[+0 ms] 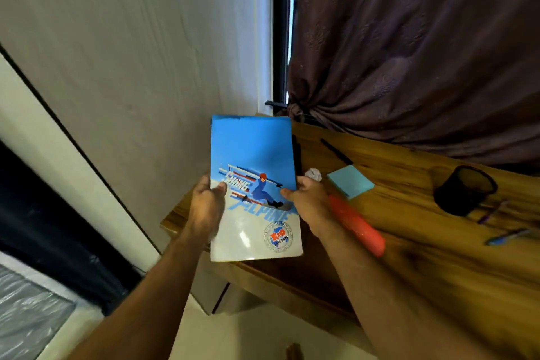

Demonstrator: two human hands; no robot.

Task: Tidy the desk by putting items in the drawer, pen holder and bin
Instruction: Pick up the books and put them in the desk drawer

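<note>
I hold a blue notebook [252, 155] with a skier on its cover above the left end of the wooden desk [409, 257]. My left hand [206, 207] grips its left edge and my right hand [309, 207] grips its right edge. On the desk lie a crumpled paper ball [313, 175], a blue sticky-note pad [350, 180], an orange-red tube-shaped object [358, 223], black pens [336, 152] and two pens [502, 223] at the right. A black mesh pen holder [464, 190] stands at the right. The desk's drawer front [233, 295] shows below the desk edge.
A white wall [131, 67] rises left of the desk. A dark purple curtain [423, 52] hangs behind it, beside a window frame [282, 38]. The floor [233, 339] shows below the desk.
</note>
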